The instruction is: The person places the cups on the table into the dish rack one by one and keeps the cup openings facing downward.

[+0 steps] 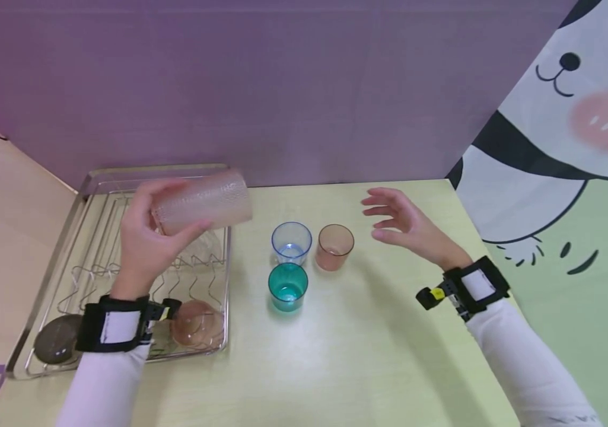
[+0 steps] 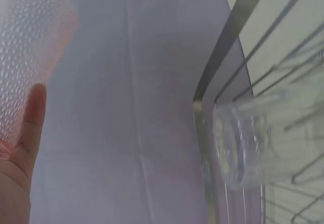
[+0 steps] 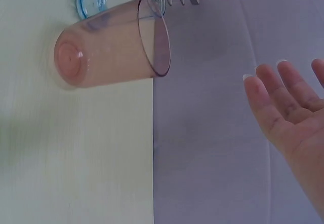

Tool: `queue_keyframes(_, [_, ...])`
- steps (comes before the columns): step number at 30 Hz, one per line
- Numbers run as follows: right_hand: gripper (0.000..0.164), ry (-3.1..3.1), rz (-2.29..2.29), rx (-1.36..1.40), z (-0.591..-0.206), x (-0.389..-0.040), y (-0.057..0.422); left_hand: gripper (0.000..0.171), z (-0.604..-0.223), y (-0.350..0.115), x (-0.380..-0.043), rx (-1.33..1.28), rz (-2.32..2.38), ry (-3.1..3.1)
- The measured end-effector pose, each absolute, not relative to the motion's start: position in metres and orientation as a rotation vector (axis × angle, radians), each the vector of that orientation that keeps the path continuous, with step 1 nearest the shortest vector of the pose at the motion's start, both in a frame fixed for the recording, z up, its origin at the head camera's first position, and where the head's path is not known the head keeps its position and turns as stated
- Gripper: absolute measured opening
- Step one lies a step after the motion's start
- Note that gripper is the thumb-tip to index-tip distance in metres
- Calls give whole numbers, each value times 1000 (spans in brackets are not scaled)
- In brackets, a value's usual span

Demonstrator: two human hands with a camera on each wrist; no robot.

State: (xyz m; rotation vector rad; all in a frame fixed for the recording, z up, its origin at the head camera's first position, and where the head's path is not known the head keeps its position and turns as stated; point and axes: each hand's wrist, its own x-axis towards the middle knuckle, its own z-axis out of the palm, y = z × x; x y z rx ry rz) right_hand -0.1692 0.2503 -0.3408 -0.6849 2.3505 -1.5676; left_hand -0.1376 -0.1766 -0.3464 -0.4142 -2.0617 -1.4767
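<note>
My left hand (image 1: 146,237) grips a textured pale pink glass (image 1: 204,201), tilted on its side above the wire dish rack (image 1: 227,296). In the left wrist view the bumpy wall of that pink glass (image 2: 33,41) shows, with one finger along it. To the right of the table's glasses, my right hand (image 1: 402,222) hovers with loosely spread fingers and holds nothing. Nearest to it stands an upright peach-pink glass (image 1: 334,246). Beside that are a clear blue-rimmed glass (image 1: 291,243) and a teal glass (image 1: 288,286), both upright.
In the rack sit a dark round glass item (image 1: 58,339), a pinkish round one (image 1: 197,324) and a clear glass (image 2: 243,138). A purple cloth wall (image 1: 282,95) rises behind the pale table (image 1: 336,356). At right hangs a panda-print cloth (image 1: 592,237).
</note>
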Motion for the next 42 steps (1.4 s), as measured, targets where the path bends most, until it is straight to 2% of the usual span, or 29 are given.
queue_keyframes(19, [70,2395,-1518,-501,-360,-179,283,70,-345,-206,-131,-177,-1340,-2162])
queue_keyframes(26, [69,2402,-1506,-435,-366,-180,295,70,-341,-225,-139,-183,-1183,-2160])
queue_keyframes(35, [70,2418,-1463,-353,-371,-179,304,69,-338,-240,-138,33,-1166,-2261])
queue_keyframes(42, [69,2434,-1452,-324,-374,-177,311,68,-344,-249,-144,81,-1061,-2325])
